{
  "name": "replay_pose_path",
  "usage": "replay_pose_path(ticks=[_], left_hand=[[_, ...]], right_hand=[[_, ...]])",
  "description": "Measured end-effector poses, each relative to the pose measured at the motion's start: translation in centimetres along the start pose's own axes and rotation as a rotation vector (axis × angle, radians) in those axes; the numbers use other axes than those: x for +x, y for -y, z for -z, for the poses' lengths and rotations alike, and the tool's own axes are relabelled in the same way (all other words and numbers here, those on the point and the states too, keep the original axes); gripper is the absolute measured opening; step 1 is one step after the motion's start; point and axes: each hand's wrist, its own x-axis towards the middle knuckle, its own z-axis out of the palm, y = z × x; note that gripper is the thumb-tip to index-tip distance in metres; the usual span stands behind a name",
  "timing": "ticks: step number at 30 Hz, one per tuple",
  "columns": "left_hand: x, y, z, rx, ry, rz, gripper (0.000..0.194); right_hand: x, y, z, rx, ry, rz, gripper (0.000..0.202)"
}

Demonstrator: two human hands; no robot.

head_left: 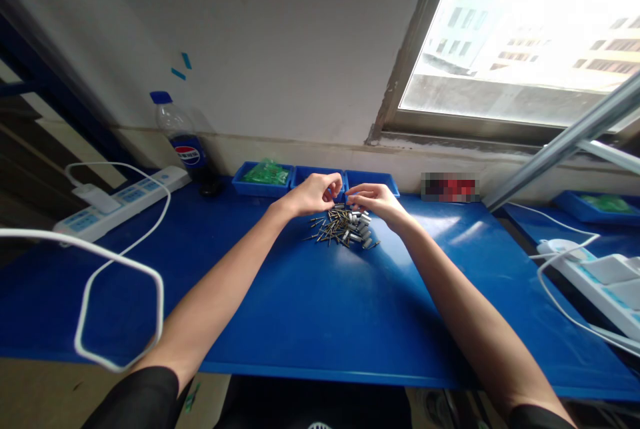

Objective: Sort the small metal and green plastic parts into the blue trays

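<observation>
Just above a pile on the blue table, my left hand [316, 194] is closed with its fingers curled toward the thumb. Facing it across a small gap, my right hand [376, 201] has thumb and fingers pinched together. Whatever either hand holds is too small or hidden to make out. Below them lie many thin, pointed brass-and-dark metal pins [331, 229], perhaps screws or bits. Mixed in on the right side are short silver-grey cylinders [366, 232]. Both hands partly cover the back of this pile.
Blue trays stand along the wall; the left one holds green plastic bags [267, 173]. A cola bottle [187, 148] and a white power strip [127, 199] are at the left. A white cable [159, 296] loops over my left forearm. Another power strip [595, 276] lies right.
</observation>
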Motion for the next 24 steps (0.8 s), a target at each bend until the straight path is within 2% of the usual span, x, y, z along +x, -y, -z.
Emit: replay_pose_path(ticks=[6,15,19,24], left_hand=[[-0.1,-0.5,0.3,0.009,-0.015,-0.013,0.018],[0.0,-0.8,0.1,-0.008,-0.022,-0.026,0.016],[-0.2,-0.5,0.3,0.056,0.041,0.028,0.019],[-0.6,0.7,0.4,0.186,0.258,0.191,0.027]], right_hand=[[-0.2,0.0,-0.5,-0.003,0.096,0.012,0.032],[-0.2,-0.1,-0.5,0.079,0.064,0.004,0.032],[0.1,-0.1,-0.2,0.060,-0.079,0.030,0.027],[0.5,-0.1,0.7,0.043,-0.388,0.086,0.029]])
